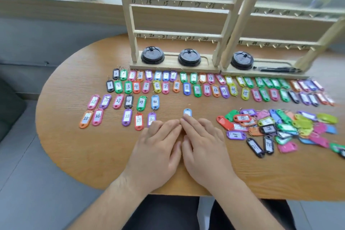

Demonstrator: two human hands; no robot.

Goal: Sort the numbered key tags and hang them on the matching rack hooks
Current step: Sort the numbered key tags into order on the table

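Hands flat, gripping nothing: my left hand (pixel 158 147) and right hand (pixel 203 147) lie side by side on the table (pixel 74 155), fingers straight. My right forefinger meets the lower end of a lone blue tag (pixel 187 112). Beyond it, sorted tags (pixel 165 87) run in paired rows below the rack (pixel 175 65), with 25 to 30 laid nearer me on the left. A mixed pile (pixel 280 129) waits on my right. Every hook (pixel 172 39) I can see is bare, so I judge sorting over half done and hanging not begun.
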